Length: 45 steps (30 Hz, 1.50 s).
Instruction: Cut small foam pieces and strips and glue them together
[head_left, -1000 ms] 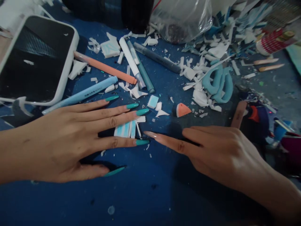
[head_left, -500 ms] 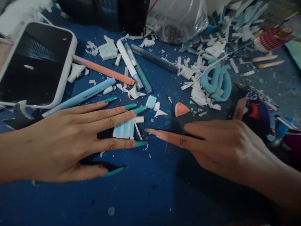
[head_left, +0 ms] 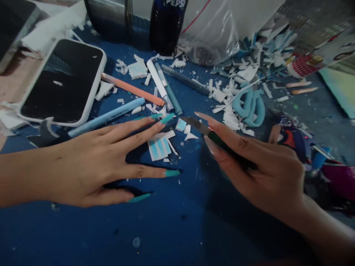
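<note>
My left hand (head_left: 108, 159), with long teal nails, lies flat on the blue table with its fingers spread. A small white piece with light blue stripes (head_left: 160, 147) sits between its fingertips, and a little light blue square (head_left: 181, 125) lies just beyond. My right hand (head_left: 257, 162) is closed round a craft knife (head_left: 198, 125). The grey blade points left toward the blue square, above the table; most of the dark green handle is hidden in the fingers. White scraps (head_left: 191, 136) lie below the blade.
Behind the hands lie a phone (head_left: 62, 81), an orange marker (head_left: 133, 88), a light blue marker (head_left: 108, 116), a white marker (head_left: 159, 83) and blue scissors (head_left: 248, 105). Farther back stand a dark Pepsi bottle (head_left: 168, 29) and a plastic bag (head_left: 210, 37). Pale offcuts are strewn around.
My right hand, earlier pointing with its index finger near the striped piece, has drawn back and now holds the craft knife. The orange piece is out of sight. The camera view has shifted.
</note>
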Each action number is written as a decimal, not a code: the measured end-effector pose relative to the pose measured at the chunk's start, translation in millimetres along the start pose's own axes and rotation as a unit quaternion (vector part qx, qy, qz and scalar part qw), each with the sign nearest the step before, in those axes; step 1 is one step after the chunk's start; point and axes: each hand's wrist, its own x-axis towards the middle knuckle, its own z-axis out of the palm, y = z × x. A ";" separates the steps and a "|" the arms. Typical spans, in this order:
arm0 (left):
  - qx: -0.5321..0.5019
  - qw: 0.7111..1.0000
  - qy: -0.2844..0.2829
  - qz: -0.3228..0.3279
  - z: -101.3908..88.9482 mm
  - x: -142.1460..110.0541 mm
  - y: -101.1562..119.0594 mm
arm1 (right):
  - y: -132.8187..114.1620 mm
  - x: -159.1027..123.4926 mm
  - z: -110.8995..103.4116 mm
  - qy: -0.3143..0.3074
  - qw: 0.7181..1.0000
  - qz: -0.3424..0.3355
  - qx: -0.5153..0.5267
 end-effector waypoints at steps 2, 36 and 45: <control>0.007 1.000 -0.010 0.005 -0.7 -0.6 -1.0 | -2.3 -1.5 2.9 -0.007 1.000 0.023 0.019; -0.042 0.995 -0.074 0.051 -4.1 3.4 -4.8 | -10.4 -0.4 14.6 -0.137 0.971 0.114 0.160; -0.067 0.995 -0.060 0.045 -4.0 4.4 -5.6 | -5.6 1.5 12.1 -0.150 0.966 0.118 0.173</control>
